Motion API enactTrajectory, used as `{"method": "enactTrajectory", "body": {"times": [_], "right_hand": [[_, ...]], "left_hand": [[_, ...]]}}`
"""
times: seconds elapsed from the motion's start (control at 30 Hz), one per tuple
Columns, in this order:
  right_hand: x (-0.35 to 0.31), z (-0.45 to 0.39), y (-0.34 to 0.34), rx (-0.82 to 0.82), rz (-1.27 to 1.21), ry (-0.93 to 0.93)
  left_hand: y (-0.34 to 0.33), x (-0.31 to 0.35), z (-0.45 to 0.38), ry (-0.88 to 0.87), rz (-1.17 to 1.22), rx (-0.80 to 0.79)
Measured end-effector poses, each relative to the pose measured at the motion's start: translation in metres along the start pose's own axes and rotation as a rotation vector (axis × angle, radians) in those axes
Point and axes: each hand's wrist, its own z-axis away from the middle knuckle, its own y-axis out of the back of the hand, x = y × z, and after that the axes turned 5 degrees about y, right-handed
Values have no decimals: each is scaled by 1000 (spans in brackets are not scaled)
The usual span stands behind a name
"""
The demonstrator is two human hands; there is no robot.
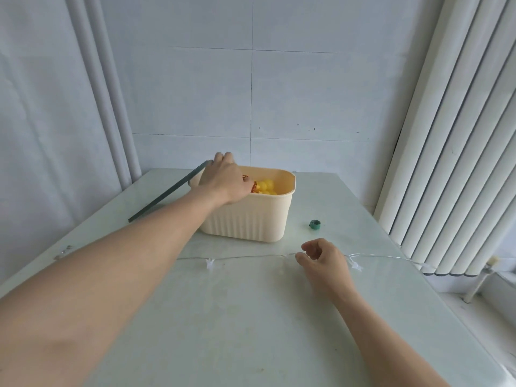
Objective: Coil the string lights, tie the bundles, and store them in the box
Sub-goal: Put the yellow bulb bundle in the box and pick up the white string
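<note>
String lights, a thin clear wire [245, 257] with pale star bulbs, lie across the table's [251, 331] middle, pinched by the right hand [324, 261]. Light, floppy, tangle-prone: hold wire, not bulbs. Left hand [223, 180] reaches into the cream ribbed plastic box [245, 222]; its grip is hidden.

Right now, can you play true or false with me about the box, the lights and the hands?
1. The cream box holds yellow lights. True.
2. The left hand rests flat on the table. False: it reaches over the box and holds the dark lid.
3. The right hand pinches a clear string lying on the table. True.
4. The green roll sits inside the box. False: it lies on the table, right of the box.
</note>
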Motion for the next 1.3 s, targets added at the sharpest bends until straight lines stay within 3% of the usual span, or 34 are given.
{"method": "enactTrajectory", "body": {"times": [0.13, 0.2, 0.3, 0.37, 0.43, 0.63, 0.87, 1.0, 1.07, 1.17, 1.23, 1.3], "right_hand": [[1, 0, -1, -3, 3, 1], [1, -1, -1, -4, 11, 3], [1, -1, -2, -31, 55, 34], [2, 0, -4, -112, 132, 97], [2, 0, -5, -198, 216, 153], [1, -3, -6, -265, 354, 212], [-2, -5, -14, -224, 487, 172], [-1, -5, -13, -233, 555, 134], [-2, -5, -16, -153, 523, 139], [-19, 9, -20, 71, 375, 427], [-33, 22, -27, -90, 292, 625], [-42, 35, -36, -376, 234, 613]], "left_hand": [[-6, -1, 5, 43, 142, -210], [-4, -1, 7, 64, 121, -204], [-13, -7, 19, 19, 113, 129], [-29, -17, 37, -73, 290, 431], [-41, -26, 61, -177, 439, 562], [-61, -58, 132, -278, 478, 415], [-82, -97, 137, 11, 207, -98], [-78, -99, 136, -16, 203, -153], [-76, -95, 140, -46, 261, -192], [-71, -75, 150, -107, 427, -149], [-66, -61, 154, -164, 565, -74], [-62, -52, 156, -201, 656, -1]]}}
